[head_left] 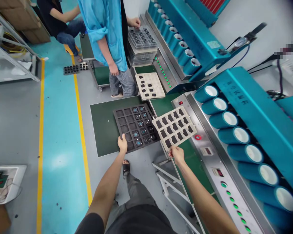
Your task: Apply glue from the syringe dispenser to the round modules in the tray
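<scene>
The left hand [122, 143] grips the near edge of the black tray [119, 114], fingers closed on its rim. The tray lies flat on the green surface [102, 128], with small round parts [139, 124] in its right-hand cells. The right hand [177, 155] pinches the near corner of the beige tray [156, 122], held tilted just right of the black tray and overlapping its edge. Teal cylinders [230, 118] line the machine at right. Farther off stands a person in a blue coat [104, 29].
</scene>
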Tool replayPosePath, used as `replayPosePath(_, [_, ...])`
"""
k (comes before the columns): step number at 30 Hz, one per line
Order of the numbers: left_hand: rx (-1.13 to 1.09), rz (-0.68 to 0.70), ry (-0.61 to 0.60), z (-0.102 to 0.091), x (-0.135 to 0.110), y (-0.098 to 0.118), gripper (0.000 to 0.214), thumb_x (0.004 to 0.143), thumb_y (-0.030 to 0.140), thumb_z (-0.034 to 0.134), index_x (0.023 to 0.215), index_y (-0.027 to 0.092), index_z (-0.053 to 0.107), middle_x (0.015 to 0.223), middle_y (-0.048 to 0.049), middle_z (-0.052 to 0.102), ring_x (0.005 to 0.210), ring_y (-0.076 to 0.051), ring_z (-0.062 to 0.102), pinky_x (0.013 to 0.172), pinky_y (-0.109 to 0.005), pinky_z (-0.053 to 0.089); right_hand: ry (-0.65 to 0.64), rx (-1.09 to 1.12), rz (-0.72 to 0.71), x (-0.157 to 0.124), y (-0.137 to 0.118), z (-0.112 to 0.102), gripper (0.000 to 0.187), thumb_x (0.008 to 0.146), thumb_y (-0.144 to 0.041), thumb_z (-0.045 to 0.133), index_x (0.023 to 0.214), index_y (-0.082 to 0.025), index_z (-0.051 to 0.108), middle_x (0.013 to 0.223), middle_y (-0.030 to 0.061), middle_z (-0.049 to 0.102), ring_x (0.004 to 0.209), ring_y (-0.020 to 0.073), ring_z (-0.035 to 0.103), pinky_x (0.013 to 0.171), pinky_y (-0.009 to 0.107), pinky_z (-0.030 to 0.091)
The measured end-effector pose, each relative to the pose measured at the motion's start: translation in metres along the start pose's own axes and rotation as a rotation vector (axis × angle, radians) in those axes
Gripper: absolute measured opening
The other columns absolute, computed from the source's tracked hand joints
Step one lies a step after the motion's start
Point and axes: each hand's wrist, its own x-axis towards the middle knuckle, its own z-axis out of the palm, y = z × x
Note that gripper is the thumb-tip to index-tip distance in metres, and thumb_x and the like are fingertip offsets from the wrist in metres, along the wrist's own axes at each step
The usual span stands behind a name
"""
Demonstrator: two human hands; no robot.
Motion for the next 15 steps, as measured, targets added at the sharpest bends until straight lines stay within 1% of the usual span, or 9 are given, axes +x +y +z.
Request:
replayPosePath(2, [-0.036,0.031,0.007,-0.017,-0.002,0.001,0.041,0.100,0.049,0.063,0.116,0.012,0.069,0.125,-0.0134,0.070,0.123,-0.025,0.065,0.113,-0.050,0.047,0.025,-0.012,0.005,-0.003,0.004,-0.004,0.036,0.098,-0.017,0.059,0.064,-0.016,0.050,0.049,-0.0075,0.049,0.040,0.0060,0.049,0.041,0.017,0.037])
replayPosePath(4, [-0.079,0.057,0.004,-0.040,-0.005,0.000,0.037,0.101,0.046,0.062,0.112,0.011,0.070,0.120,-0.0127,0.072,0.120,-0.024,0.066,0.112,-0.048,0.048,0.036,-0.040,0.000,-0.005,0.005,-0.004,0.035,0.099,-0.016,0.058,0.065,-0.015,0.051,0.049,-0.0076,0.050,0.041,0.0062,0.050,0.042,0.017,0.039])
replayPosePath(6, [-0.124,0.067,0.009,-0.069,-0.012,-0.007,0.034,0.103,0.042,0.060,0.111,0.011,0.070,0.118,-0.0127,0.073,0.117,-0.023,0.068,0.111,-0.047,0.050,0.045,-0.080,-0.013,-0.005,0.004,-0.003,0.033,0.100,-0.017,0.059,0.067,-0.015,0.053,0.051,-0.0073,0.052,0.042,0.0066,0.052,0.044,0.017,0.041])
replayPosePath(9, [-0.172,0.040,0.057,-0.120,-0.028,-0.023,0.035,0.103,0.041,0.058,0.114,0.010,0.070,0.121,-0.0146,0.073,0.117,-0.023,0.069,0.110,-0.045,0.052,0.050,-0.155,-0.040,-0.004,0.004,0.002,0.031,0.101,-0.020,0.060,0.070,-0.014,0.056,0.052,-0.0070,0.053,0.043,0.0068,0.051,0.045,0.018,0.042])
replayPosePath(12, [-0.199,-0.027,0.148,-0.175,-0.054,-0.045,0.041,0.101,0.047,0.057,0.115,0.010,0.070,0.122,-0.0174,0.073,0.122,-0.027,0.069,0.111,-0.043,0.052,0.021,-0.225,-0.058,-0.006,0.008,0.018,0.031,0.102,-0.026,0.063,0.074,-0.014,0.059,0.055,-0.0068,0.054,0.045,0.0068,0.052,0.049,0.019,0.044])
replayPosePath(15, [-0.249,-0.087,0.238,-0.228,-0.088,-0.067,0.047,0.100,0.052,0.055,0.121,0.012,0.069,0.124,-0.0175,0.073,0.126,-0.028,0.068,0.112,-0.041,0.053,-0.048,-0.271,-0.058,-0.012,0.015,0.050,0.029,0.102,-0.031,0.065,0.079,-0.013,0.062,0.062,-0.0053,0.058,0.052,0.0077,0.056,0.055,0.021,0.050])
